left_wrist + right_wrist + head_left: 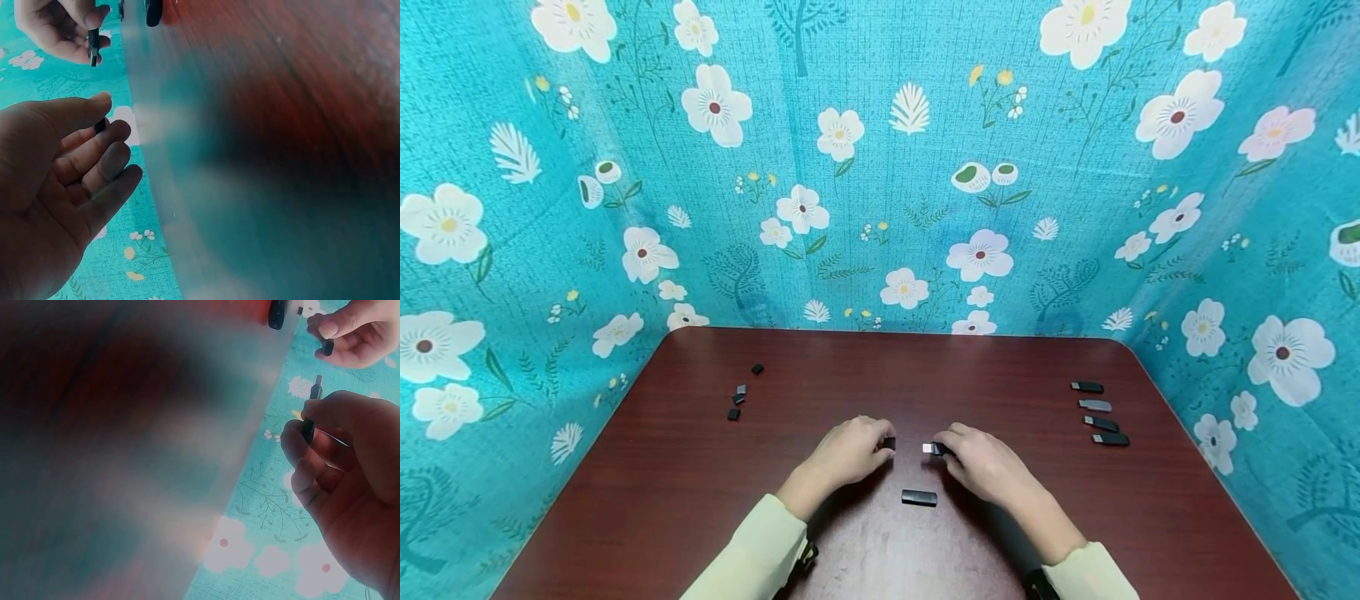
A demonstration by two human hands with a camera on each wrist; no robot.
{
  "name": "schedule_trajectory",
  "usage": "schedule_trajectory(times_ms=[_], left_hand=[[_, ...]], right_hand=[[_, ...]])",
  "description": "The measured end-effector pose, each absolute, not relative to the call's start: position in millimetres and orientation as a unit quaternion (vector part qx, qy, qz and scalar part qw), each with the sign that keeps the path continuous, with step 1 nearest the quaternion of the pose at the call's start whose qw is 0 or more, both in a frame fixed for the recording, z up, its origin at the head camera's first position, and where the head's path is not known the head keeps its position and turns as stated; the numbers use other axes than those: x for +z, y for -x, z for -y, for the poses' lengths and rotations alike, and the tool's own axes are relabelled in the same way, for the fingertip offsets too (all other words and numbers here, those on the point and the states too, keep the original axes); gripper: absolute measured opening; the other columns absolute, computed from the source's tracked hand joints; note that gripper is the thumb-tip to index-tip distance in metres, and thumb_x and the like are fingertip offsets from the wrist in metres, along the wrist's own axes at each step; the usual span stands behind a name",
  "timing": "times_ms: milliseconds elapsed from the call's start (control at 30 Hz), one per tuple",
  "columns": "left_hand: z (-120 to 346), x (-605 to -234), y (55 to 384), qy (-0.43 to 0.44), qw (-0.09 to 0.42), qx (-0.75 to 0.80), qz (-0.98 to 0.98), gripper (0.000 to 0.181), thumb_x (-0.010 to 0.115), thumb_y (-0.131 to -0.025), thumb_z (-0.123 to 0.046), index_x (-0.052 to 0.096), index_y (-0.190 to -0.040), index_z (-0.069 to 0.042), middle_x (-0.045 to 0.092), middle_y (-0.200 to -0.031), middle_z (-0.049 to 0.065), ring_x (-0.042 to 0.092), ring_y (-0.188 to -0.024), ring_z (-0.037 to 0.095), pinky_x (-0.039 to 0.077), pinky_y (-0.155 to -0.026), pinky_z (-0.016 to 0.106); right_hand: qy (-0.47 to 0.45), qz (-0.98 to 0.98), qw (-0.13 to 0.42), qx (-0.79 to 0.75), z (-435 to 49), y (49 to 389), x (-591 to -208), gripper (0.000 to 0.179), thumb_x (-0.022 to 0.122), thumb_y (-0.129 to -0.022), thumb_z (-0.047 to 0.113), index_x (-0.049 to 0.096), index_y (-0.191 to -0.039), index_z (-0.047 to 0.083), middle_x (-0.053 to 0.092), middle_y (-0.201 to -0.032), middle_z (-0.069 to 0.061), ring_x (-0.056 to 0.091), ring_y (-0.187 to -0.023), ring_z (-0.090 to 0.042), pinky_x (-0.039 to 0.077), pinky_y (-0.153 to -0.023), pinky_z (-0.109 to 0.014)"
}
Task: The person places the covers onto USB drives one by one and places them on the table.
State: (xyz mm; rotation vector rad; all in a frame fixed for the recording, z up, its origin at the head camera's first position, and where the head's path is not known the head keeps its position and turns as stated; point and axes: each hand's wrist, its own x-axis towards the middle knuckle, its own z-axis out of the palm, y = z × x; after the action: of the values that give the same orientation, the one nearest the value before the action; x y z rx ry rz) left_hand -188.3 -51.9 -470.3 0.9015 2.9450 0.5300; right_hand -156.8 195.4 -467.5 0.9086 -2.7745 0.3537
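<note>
Between thumb and fingers, my left hand [852, 450] pinches a small black cap [890, 443]; the left wrist view shows the cap [100, 125] mostly covered by the fingertips. Across a short gap, my right hand [983, 463] pinches a black USB stick [937, 448] by its body. Its bare metal plug points left at the cap, and in the right wrist view the USB stick [316, 392] stands plug upward. Cap and plug are apart. On the table just in front of both hands lies another black USB stick [919, 497], with no metal plug showing.
Several USB sticks [1095, 406] with bare plugs lie in a column at the right of the dark red table [880, 375]. Several small caps [739, 399] are scattered at the left. A blue flowered cloth [865, 208] hangs behind and beside the table.
</note>
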Motion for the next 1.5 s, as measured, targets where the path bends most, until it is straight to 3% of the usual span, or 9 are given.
schedule_trajectory(times_ms=[333,1500], left_hand=[[45.7,-471.7,187.0,-0.300,0.001,0.165,-0.940,0.019,0.072,-0.095,-0.028,0.071,-0.111,-0.018,0.069,-0.092,-0.007,0.063,-0.083,0.008,0.053,-0.069,0.029],[33.6,-471.6,184.4,-0.308,0.010,0.179,-0.934,0.013,0.074,-0.093,-0.026,0.071,-0.104,-0.019,0.063,-0.084,-0.012,0.055,-0.079,0.005,0.048,-0.066,0.026]], right_hand=[[-0.293,0.945,0.083,0.118,-188.9,155.3,-465.8,0.028,0.077,-0.086,0.006,0.072,-0.113,0.009,0.068,-0.103,0.000,0.068,-0.092,-0.015,0.057,-0.074,-0.032],[-0.311,0.937,0.092,0.129,-183.8,155.3,-467.0,0.026,0.078,-0.086,0.008,0.072,-0.111,0.011,0.066,-0.097,0.003,0.062,-0.080,-0.009,0.054,-0.067,-0.028]])
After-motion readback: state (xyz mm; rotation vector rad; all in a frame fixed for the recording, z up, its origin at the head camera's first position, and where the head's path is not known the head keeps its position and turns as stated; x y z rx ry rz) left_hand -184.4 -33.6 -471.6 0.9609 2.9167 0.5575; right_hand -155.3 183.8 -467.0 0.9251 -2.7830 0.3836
